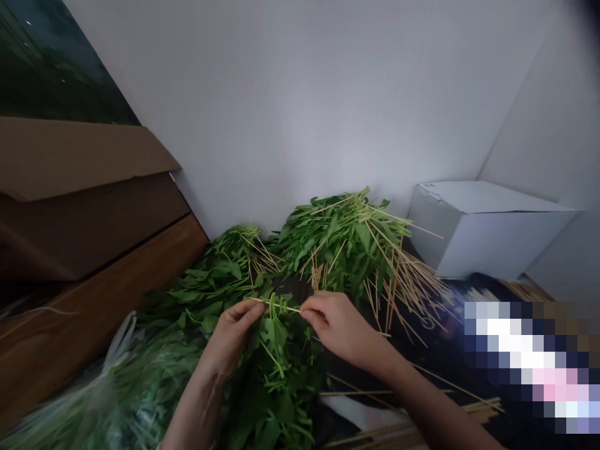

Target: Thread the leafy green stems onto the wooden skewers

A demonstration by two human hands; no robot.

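A thin wooden skewer (291, 308) lies roughly level between my two hands. My left hand (240, 326) pinches its left end between thumb and fingers. At its other end, my right hand (335, 322) is closed on the skewer with thumb and forefinger. Green stems (275, 305) loop around the skewer's middle, and their leaves (277, 337) hang below it. Under my hands spreads a pile of loose leafy greens (281, 400). Behind them sits a larger heap of greens (328, 231), with many skewers (412, 269) sticking out of its right side.
A clear plastic bag of greens (107, 394) lies at the lower left, beside a wooden surface (140, 275) bearing an open cardboard box (94, 219). A white box (497, 231) stands right, against the wall (328, 94). More skewers (389, 431) lie at the lower right.
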